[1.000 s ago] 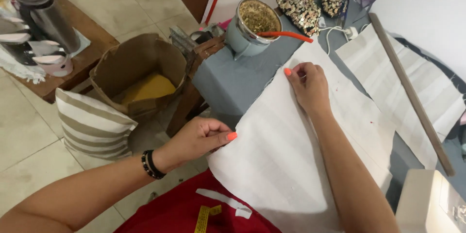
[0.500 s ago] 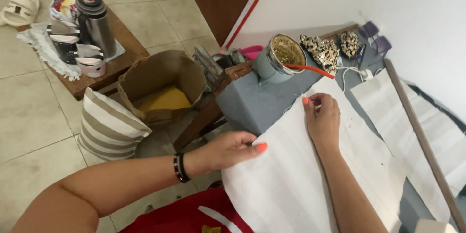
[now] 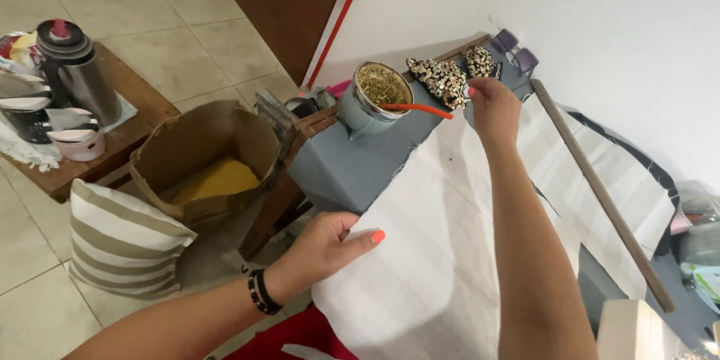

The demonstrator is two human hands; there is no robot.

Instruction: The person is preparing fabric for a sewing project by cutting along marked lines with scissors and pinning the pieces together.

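My left hand pinches the near-left edge of the white fabric sheet, fingers closed on it. My right hand reaches to the far corner, fingers curled there; I cannot tell whether they grip. The sheet's long axis runs between the hands across the grey tabletop, the metal cup just beside.

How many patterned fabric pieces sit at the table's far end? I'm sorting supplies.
2: one black-and-cream patterned piece beside the metal cup, another just beyond the right hand. More may be hidden.
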